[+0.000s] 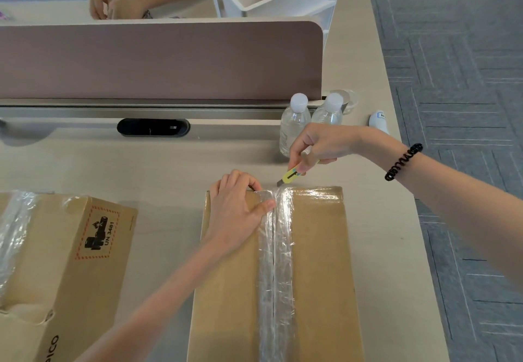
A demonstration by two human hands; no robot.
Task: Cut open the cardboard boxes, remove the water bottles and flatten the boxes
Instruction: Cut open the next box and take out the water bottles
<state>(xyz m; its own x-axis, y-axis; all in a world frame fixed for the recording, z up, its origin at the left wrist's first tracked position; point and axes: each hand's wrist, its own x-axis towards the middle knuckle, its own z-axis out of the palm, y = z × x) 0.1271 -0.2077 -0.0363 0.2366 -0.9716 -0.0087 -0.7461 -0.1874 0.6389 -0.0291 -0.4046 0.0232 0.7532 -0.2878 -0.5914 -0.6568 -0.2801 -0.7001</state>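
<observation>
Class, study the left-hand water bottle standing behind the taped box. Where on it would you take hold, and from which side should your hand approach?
Grip the left water bottle around its clear upper body, below the white cap, coming from its open left side. It stands upright; the second bottle crowds its right, and the right hand with the utility knife blocks its front.

the two cardboard boxes, one in the middle [311, 276] and one at left [65, 262], are plain tan, each banded with shiny clear tape [276, 262], and the left one bears a black pictogram inside a red dashed border. the knife [290, 176] is yellow with a grey blade, the wrist band [403, 161] black, and the two bottles [294, 121] clear with white caps. the desk [141, 169] is pale beige, its divider [158, 59] dusty mauve, and the carpet [458, 78] grey with thin pale stripes.
</observation>
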